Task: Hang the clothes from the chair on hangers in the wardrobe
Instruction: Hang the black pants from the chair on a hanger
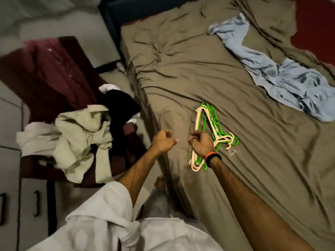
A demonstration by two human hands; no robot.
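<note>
A bundle of green and cream plastic hangers (208, 124) lies on the bed's brown sheet (181, 69). My right hand (201, 142) hovers just over the hangers, fingers curled, and whether it grips one I cannot tell. My left hand (164, 140) is beside it over the bed's edge, fingers loosely curled with nothing in them. At left, the dark red chair (36, 73) carries a heap of clothes: cream garments (79, 138), a black one (121, 105) and a bit of white cloth (108, 87).
A light blue garment (282, 77) lies spread across the far right of the bed. Drawer or cabinet fronts with dark handles (36, 203) stand at the lower left. Pale floor (59, 22) runs between chair and bed. My bare foot (160, 182) is by the bed.
</note>
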